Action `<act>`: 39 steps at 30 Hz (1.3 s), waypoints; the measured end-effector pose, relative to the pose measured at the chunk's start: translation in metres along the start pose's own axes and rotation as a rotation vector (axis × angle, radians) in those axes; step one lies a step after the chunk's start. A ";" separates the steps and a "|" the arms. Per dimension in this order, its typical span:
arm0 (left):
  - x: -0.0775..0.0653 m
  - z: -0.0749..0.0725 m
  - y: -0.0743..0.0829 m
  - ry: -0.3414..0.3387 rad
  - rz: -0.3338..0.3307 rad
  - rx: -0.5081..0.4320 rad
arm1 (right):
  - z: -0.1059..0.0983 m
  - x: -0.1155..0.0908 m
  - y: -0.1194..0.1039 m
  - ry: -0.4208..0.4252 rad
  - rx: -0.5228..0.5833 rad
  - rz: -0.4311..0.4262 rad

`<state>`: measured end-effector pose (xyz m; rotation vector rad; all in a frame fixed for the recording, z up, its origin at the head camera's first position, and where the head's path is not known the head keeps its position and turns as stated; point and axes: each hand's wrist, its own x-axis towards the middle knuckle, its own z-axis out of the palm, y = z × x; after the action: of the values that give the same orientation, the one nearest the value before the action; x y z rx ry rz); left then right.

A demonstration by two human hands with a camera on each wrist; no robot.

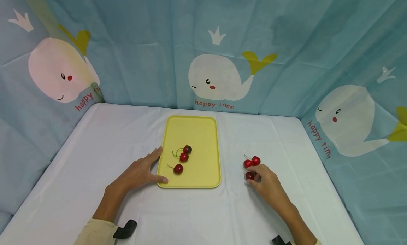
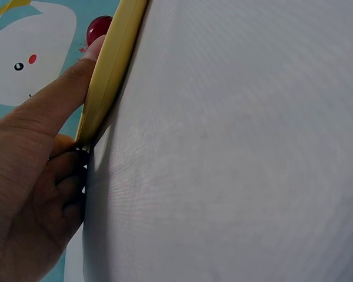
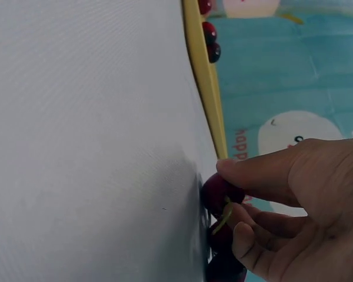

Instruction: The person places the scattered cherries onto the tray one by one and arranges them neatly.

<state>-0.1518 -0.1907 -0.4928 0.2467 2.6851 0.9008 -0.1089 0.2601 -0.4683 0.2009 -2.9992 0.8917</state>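
A shallow yellow tray [image 1: 203,146] lies on the white cloth, holding a dark cherry [image 1: 187,149], a red cherry [image 1: 184,157] and another dark red cherry [image 1: 178,169], all with green stems. My left hand [image 1: 140,172] grips the tray's left side, thumb over the rim near the front corner and fingers along the outer edge. To the right of the tray, my right hand [image 1: 267,185] has thumb and fingers around a dark red cherry [image 3: 216,192] at the cloth. Two bright red cherries, one left [image 1: 248,163] and one right [image 1: 255,160], lie just beyond those fingers.
White cloth [image 1: 190,216] covers the table. Blue curtains [image 1: 143,61] printed with whales stand along the back and both sides. Black wrist mounts, one left [image 1: 125,229] and one right [image 1: 280,240], show near the front edge.
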 end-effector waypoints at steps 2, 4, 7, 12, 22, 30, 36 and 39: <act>0.000 0.000 0.000 0.000 0.000 -0.003 | 0.001 0.000 0.000 -0.011 -0.008 0.006; 0.000 0.000 0.000 0.000 0.000 -0.007 | 0.002 0.000 0.000 -0.020 -0.012 0.007; 0.000 0.000 0.001 -0.001 -0.002 -0.008 | 0.004 0.001 0.001 -0.031 -0.013 0.000; -0.001 -0.001 0.002 -0.003 -0.006 -0.008 | 0.005 0.000 0.002 -0.042 -0.015 0.004; -0.001 -0.001 0.001 0.004 0.009 -0.007 | 0.004 -0.001 -0.003 0.006 0.025 -0.038; -0.001 0.000 -0.001 0.002 0.006 -0.006 | 0.002 0.001 -0.010 0.069 0.061 -0.083; -0.002 0.000 0.000 0.002 0.007 -0.009 | -0.002 0.002 -0.016 0.097 0.179 -0.048; -0.002 -0.001 0.001 0.002 0.005 -0.008 | -0.003 0.002 -0.017 0.080 0.257 -0.012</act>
<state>-0.1497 -0.1906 -0.4910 0.2511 2.6827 0.9137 -0.1091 0.2474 -0.4560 0.1788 -2.8007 1.2503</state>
